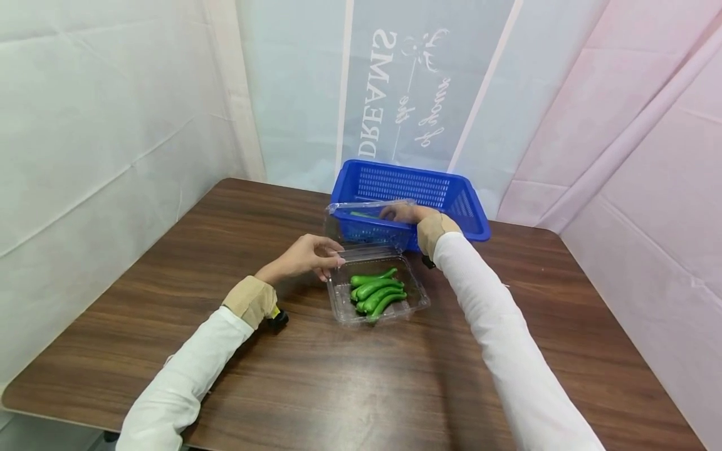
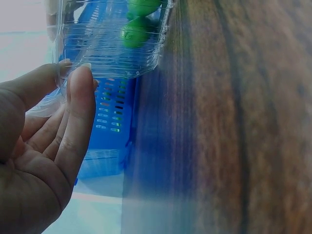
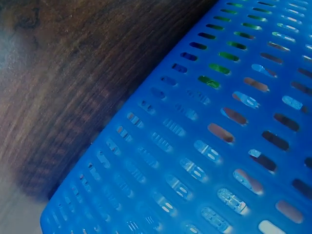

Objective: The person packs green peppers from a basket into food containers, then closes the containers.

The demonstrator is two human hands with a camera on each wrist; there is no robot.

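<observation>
A clear plastic clamshell box (image 1: pixel 420 300) stands open on the table with several green chili peppers (image 1: pixel 379 289) lying side by side in it. My left hand (image 1: pixel 307 255) pinches the box's left rim between thumb and fingers, close to the hinge. The raised clear lid (image 1: pixel 366 235) leans back against a blue basket (image 1: pixel 476 216). Inside that basket is my right hand (image 1: pixel 400 212), seen partly through the lid, its fingertips beside another green pepper (image 1: pixel 363 215). In the right wrist view the slotted basket wall (image 3: pixel 146 146) covers most of the hand, and I cannot tell its grip.
The brown wooden table (image 1: pixel 350 388) extends around the box and basket. Behind the basket hangs a pale cloth backdrop (image 1: pixel 299 94) with printed lettering, and light cloth walls (image 1: pixel 101 156) stand at both sides.
</observation>
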